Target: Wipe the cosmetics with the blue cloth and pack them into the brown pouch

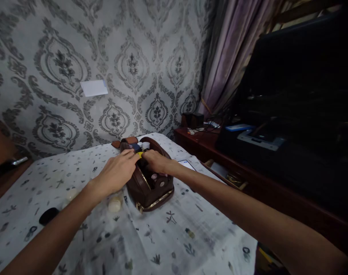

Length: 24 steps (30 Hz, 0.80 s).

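A brown leather bag [139, 187] with a gold zip lies unzipped on a patterned white sheet [168, 244]. My left hand [119, 170] is closed over the bag's left edge, fingertips at the opening. Inside the opening is my right hand [155, 161], its fingers curled and partly hidden; what they hold cannot be made out. Between the two hands shows a small yellow thing [140, 154]. White-topped containers [145, 145] stick up at the bag's far end. Small pinkish items [161, 184] show in its near part.
Left of the bag, two pale round items [115, 204] and a black oval object [49, 216] lie on the sheet. A phone-like flat thing [186, 164] rests to the right. Beyond it stands a dark red desk [195, 138] with an open drawer [224, 173]. A patterned wall [134, 107] rises behind.
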{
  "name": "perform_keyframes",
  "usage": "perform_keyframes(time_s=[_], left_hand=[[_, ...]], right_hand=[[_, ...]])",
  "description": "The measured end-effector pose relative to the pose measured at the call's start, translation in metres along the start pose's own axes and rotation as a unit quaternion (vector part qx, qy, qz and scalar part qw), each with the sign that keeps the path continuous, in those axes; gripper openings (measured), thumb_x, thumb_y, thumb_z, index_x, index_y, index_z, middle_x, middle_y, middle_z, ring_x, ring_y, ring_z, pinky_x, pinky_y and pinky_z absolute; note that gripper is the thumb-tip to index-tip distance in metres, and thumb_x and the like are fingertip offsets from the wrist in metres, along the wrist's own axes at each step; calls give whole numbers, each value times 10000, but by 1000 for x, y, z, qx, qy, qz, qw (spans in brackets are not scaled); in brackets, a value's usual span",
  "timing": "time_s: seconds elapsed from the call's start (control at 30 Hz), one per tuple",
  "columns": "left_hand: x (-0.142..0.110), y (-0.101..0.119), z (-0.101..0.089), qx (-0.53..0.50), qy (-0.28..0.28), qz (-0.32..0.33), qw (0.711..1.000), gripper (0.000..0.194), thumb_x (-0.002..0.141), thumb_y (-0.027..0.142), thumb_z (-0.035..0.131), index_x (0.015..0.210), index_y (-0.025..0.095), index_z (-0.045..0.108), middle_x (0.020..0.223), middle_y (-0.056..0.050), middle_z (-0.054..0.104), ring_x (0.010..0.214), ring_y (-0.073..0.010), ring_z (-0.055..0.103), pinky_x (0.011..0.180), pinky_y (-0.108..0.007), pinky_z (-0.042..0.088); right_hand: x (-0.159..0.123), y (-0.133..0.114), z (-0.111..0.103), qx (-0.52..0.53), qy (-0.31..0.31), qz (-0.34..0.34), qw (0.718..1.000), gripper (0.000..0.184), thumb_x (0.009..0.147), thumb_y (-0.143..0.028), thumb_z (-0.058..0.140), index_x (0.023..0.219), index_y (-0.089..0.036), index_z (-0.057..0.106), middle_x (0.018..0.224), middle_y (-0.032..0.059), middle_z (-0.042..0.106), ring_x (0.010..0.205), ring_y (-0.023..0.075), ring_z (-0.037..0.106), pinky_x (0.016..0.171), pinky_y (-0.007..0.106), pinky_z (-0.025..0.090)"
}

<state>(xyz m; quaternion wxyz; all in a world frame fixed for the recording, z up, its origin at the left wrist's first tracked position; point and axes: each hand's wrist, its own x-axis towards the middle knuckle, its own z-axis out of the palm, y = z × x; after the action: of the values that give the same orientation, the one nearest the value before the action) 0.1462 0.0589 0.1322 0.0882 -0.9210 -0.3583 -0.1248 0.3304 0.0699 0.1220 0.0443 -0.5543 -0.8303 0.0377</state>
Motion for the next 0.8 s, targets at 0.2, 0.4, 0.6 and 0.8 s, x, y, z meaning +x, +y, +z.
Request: perform_keyframes(time_s=[0.2, 0.4, 0.6, 0.8], left_hand=[[-1, -8, 7, -77, 61, 8, 995, 387, 949, 174, 343, 1231, 192, 607, 1325, -100, 647, 1309, -245, 544, 1059, -418, 482], [-26, -35, 6, -216, 180, -93, 955, 376, 957, 311, 377, 1220, 181, 614, 1166, -74, 719, 1000, -209, 680, 918, -328, 514], [-94, -93, 11, -109, 120, -320, 933, 442, 946, 396, 321, 1224, 202, 605, 718, 1, 668, 642, -184, 616, 632, -277, 490], [-176, -129, 21, -18, 47, -402, 914, 394, 929, 331, 336, 1137, 185, 637, 1111, -117, 707, 1036, -274, 636, 880, -370, 473]], right_hand=[[-7, -5, -7, 23, 17, -12, 1000, 262, 886, -40, 497, 1060, -92, 686, 1036, 149, 709, 996, 237, 665, 808, 266, 452], [-22, -8, -12, 40, 52, -37, 997, 263, 933, -78, 466, 1005, -118, 716, 1064, 133, 709, 1041, 225, 643, 899, 274, 440], [-55, -28, -12, 144, 233, -65, 960, 255, 931, -117, 473, 1067, -135, 688, 1120, 137, 676, 1017, 232, 645, 906, 334, 491], [-89, -72, 13, 257, 164, -262, 916, 291, 1003, -227, 415, 1139, -212, 672, 1008, 88, 719, 920, 203, 686, 820, 327, 535]])
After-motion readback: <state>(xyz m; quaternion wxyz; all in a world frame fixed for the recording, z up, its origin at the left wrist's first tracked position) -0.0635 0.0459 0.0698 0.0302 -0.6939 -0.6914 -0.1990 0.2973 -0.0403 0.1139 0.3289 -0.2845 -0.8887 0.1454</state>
